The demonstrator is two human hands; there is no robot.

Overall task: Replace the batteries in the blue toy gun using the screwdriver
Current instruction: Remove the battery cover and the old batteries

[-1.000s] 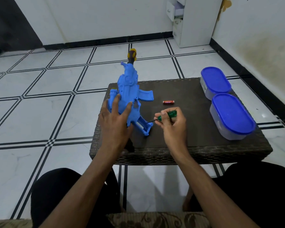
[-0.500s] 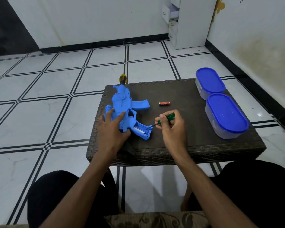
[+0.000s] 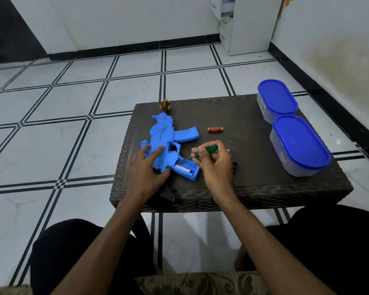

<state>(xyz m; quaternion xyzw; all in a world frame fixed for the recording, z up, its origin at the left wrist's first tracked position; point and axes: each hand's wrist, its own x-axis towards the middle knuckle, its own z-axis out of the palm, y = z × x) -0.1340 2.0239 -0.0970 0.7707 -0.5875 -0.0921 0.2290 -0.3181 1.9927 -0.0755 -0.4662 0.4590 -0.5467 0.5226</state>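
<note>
The blue toy gun [image 3: 163, 138] lies flat on the left part of the dark wicker table [image 3: 254, 188], its yellow muzzle pointing away from me. My left hand [image 3: 146, 170] presses on its body. My right hand [image 3: 214, 160] grips a green-handled screwdriver [image 3: 208, 150], whose metal tip points into the open battery compartment [image 3: 185, 167] in the grip, where a battery shows. A red battery [image 3: 215, 129] lies loose on the table beyond my right hand. A tiny screw [image 3: 230, 143] rests nearby.
Two clear containers with blue lids [image 3: 298, 141] [image 3: 276, 99] stand along the table's right side. A small dark piece [image 3: 234, 167] lies right of my right hand. A black part [image 3: 167, 193] sits at the table's near edge. My knees flank the table over tiled floor.
The gun, raised and tilted a second ago, now lies flat on the table under my left hand. My right hand has kept the screwdriver at the grip's compartment.
</note>
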